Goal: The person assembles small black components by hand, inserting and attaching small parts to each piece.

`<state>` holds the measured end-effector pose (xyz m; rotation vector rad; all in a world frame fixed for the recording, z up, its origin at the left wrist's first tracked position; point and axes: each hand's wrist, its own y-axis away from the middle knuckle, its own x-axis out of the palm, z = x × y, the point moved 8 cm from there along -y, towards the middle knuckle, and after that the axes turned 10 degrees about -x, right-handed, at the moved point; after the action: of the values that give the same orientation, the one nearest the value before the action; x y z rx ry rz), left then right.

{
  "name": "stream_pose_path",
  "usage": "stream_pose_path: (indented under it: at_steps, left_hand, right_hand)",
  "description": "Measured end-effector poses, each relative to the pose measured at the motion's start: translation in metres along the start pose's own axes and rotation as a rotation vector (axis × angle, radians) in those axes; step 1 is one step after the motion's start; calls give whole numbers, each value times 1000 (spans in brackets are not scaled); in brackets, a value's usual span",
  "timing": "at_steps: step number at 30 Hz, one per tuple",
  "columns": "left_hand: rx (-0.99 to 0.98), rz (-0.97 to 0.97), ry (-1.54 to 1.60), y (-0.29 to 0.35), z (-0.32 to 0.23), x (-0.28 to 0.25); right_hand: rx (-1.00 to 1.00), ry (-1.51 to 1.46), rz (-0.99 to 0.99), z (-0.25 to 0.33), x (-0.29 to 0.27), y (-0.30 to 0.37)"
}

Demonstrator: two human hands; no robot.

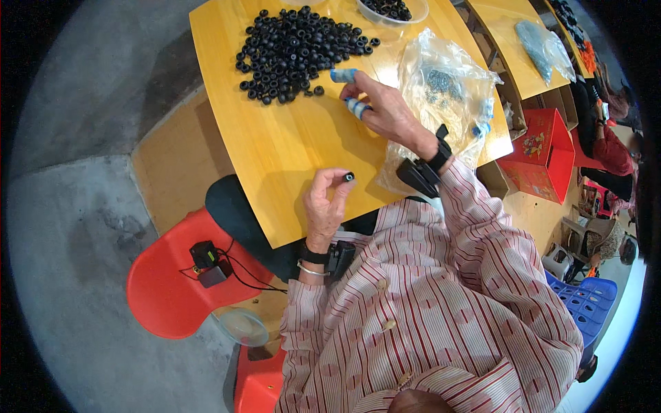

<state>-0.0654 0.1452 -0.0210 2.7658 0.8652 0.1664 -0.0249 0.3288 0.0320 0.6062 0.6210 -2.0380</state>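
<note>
Between the thumb and forefinger of my left hand (pixel 325 204), closed above the near part of the yellow table (pixel 289 144), is a small round black part (pixel 349 177) with a lighter centre. My right hand (pixel 387 110) is farther off and to the right, thumb and forefinger spread with nothing visible between them. Blue and white tape wraps those two digits. Just left of its fingertips lies a heap of small black ring-shaped parts (pixel 296 51). A crumpled clear plastic bag (pixel 451 103) with small pieces in it lies beside and partly under my right forearm.
A clear bowl (pixel 422 15) of black parts stands at the far edge. Right of the table are a red box (pixel 540 155) and another table (pixel 506 41) with a bag. A red chair (pixel 165 282) holding a cabled device stands at left. People sit at far right.
</note>
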Motion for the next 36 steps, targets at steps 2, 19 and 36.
stream_pose_path:
  at_steps: [2,19,36]
  left_hand:
    - [-44,29,112,1,0,3]
    - [38,36,252,1,-7,0]
    - [52,-3,283,-1,-4,-8]
  right_hand:
    - [41,-140,-12,4,1,20]
    - [80,-315,120,34,38,87]
    - [378,-612,38,30,43,99]
